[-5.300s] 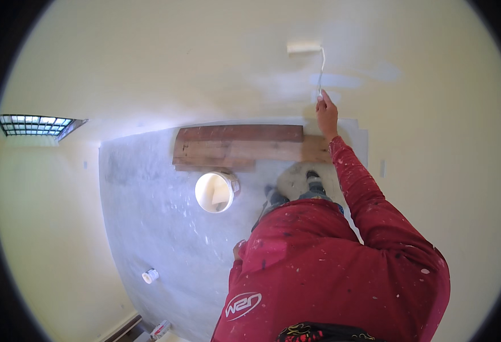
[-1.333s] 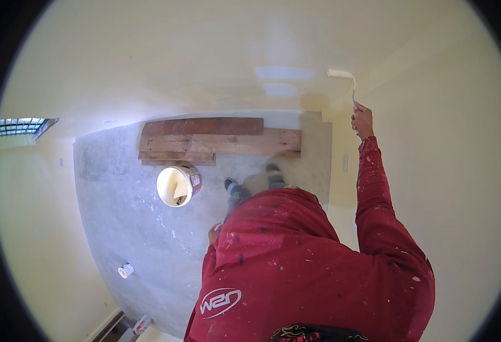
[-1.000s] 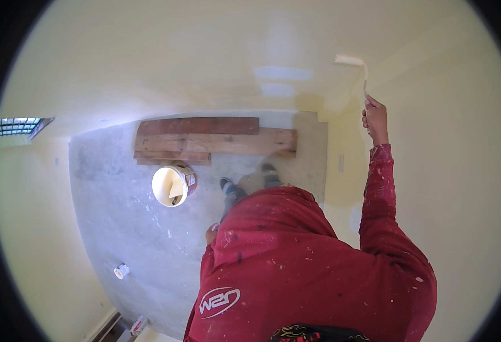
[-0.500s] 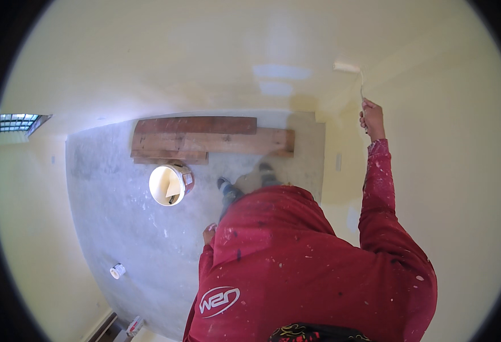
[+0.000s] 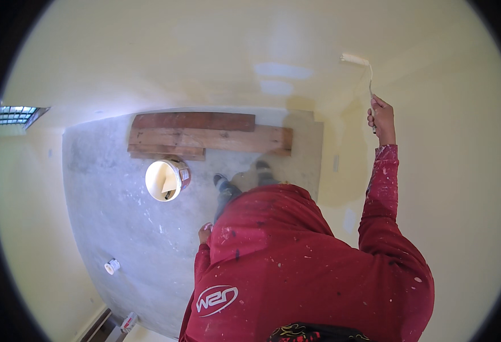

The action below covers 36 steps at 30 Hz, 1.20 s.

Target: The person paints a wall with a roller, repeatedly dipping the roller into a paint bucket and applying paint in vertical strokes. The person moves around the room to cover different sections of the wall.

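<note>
My right hand (image 5: 382, 117), raised at the upper right, is closed around the handle of a small paint roller (image 5: 355, 59). The roller's pale sleeve lies close to the cream wall (image 5: 313, 34) near a corner; whether it touches cannot be made out. Low at my side hangs my left hand (image 5: 205, 233), small in view and partly covered by my red sweatshirt (image 5: 296, 245). Its fingers are too unclear to read. On the floor ahead of me stands a round white bucket (image 5: 176, 180), with a pale flat piece and a dark-handled tool inside.
Several wooden boards (image 5: 210, 139) lie along the wall base beyond the bucket. A small white container (image 5: 112, 266) is on the grey floor (image 5: 108, 199) at left. A white and red package (image 5: 129, 322) sits lower left. A barred window (image 5: 17, 115) opens at far left.
My right hand and the paint roller have shifted slightly to the right and up in the picture. The roller's sleeve is now a little more tilted. My left hand stays at my side.
</note>
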Each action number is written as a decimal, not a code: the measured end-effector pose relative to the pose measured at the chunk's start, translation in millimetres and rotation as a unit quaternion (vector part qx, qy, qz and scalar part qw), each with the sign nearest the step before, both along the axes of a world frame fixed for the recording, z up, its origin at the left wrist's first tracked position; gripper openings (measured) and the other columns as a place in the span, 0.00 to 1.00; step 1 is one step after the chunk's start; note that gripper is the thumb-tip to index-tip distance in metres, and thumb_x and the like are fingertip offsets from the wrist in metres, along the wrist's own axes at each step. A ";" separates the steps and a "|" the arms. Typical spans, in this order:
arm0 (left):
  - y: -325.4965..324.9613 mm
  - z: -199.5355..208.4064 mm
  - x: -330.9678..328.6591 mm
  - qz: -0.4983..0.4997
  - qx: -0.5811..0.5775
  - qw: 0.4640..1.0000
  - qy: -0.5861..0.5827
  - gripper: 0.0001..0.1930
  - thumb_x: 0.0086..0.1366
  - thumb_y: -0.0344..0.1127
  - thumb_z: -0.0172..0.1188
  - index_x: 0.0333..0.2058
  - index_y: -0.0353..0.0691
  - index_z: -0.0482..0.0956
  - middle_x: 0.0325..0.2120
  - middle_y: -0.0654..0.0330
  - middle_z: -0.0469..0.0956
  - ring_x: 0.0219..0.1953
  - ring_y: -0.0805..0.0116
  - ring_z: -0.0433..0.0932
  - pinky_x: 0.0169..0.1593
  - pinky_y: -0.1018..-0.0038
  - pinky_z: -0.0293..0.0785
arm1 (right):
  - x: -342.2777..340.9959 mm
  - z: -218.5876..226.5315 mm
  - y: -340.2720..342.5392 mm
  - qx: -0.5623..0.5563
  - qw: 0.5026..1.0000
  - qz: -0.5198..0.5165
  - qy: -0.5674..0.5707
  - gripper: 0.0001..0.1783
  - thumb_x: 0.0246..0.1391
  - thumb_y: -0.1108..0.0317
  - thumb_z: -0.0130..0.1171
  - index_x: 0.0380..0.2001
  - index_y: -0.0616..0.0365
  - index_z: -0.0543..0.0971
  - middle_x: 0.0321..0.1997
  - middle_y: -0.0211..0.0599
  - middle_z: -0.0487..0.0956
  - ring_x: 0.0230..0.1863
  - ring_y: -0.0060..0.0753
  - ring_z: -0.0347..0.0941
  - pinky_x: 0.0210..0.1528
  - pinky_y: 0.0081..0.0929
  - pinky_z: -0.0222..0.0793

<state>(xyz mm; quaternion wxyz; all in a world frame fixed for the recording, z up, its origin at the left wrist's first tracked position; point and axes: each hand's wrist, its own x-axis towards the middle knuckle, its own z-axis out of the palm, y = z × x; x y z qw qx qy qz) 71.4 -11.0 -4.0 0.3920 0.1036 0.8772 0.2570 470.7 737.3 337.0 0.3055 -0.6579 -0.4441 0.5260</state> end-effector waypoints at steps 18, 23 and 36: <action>-12.8 -5.0 21.2 -0.020 0.017 1.000 -0.011 0.15 0.72 0.37 0.61 0.52 0.41 0.88 0.45 0.50 0.89 0.49 0.60 0.87 0.53 0.64 0.81 | 20.6 -71.2 25.5 -0.081 0.997 0.009 0.014 0.24 0.72 0.69 0.51 0.69 0.56 0.75 0.26 0.32 0.74 0.16 0.22 0.65 0.16 0.23 0.61; -1.9 -4.9 22.2 -0.057 -0.023 0.998 0.033 0.15 0.72 0.36 0.59 0.53 0.41 0.87 0.45 0.49 0.89 0.49 0.57 0.87 0.53 0.63 0.82 | 25.7 -44.8 24.0 -0.039 0.999 0.022 0.012 0.24 0.72 0.70 0.50 0.69 0.55 0.75 0.27 0.33 0.74 0.17 0.22 0.66 0.16 0.22 0.62; 11.0 5.4 23.1 -0.034 0.044 0.998 -0.005 0.17 0.74 0.36 0.55 0.54 0.37 0.86 0.47 0.48 0.88 0.48 0.57 0.87 0.54 0.62 0.81 | 46.5 -78.0 37.5 -0.090 0.995 0.009 0.038 0.23 0.71 0.70 0.51 0.66 0.55 0.76 0.27 0.32 0.75 0.18 0.22 0.66 0.16 0.23 0.62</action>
